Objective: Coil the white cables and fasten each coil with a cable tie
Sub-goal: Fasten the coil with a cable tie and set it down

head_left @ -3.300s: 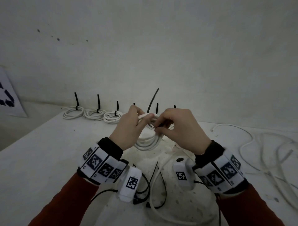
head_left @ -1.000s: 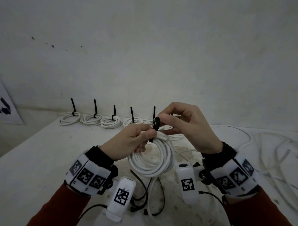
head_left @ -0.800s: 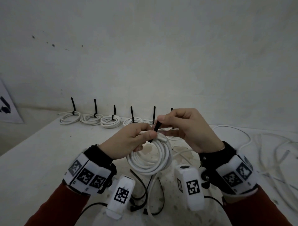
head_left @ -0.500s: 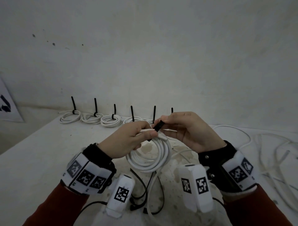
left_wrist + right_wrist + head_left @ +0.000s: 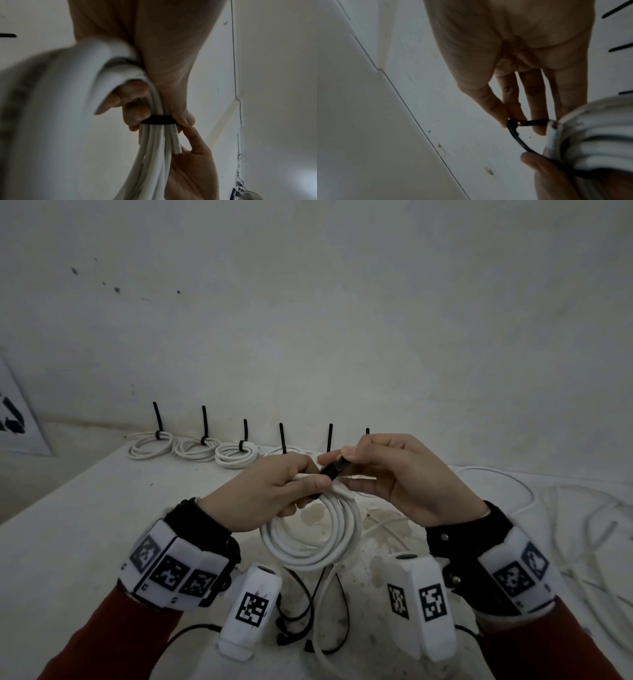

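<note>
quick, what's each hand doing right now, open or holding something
Left hand: closed, gripping the white cable coil at its top.
Right hand: closed, thumb and forefinger pinching the black cable tie looped around the coil.

No words, brands or numbers to read here. Black-and-white square code patterns sit on the white wrist bands (image 5: 171, 571) and on the white camera blocks (image 5: 251, 609) below both wrists, but they are patterns, not letters. At the left edge, a white sheet (image 5: 15, 412) leans on the wall with part of a black mark showing, cut off and unreadable.
</note>
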A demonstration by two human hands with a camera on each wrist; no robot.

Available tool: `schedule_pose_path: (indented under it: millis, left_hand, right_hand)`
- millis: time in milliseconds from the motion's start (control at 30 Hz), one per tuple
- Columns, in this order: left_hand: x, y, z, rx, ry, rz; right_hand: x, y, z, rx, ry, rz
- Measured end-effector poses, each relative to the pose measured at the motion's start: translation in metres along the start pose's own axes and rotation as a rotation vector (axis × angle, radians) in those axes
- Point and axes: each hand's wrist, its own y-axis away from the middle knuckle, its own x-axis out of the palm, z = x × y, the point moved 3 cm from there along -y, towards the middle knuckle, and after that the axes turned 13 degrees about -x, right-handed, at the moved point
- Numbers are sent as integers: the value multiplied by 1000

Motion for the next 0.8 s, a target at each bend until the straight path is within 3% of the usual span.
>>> schedule_pose_path:
  millis: [300, 500, 700, 800]
  left_hand:
    - [1, 2, -5, 12, -72, -55]
    - [1, 3, -8, 133, -333, -211]
    - [7, 9, -20, 273, -473, -217]
    - [10, 9, -23, 285, -608, -262]
  right_hand:
    - [-3, -4, -9, 136, -305, -78]
    - [-5, -3, -10, 163, -313, -73]
    - [-11, -6, -10, 148, -308, -8]
    - [-13, -8, -13, 109, -210, -82]
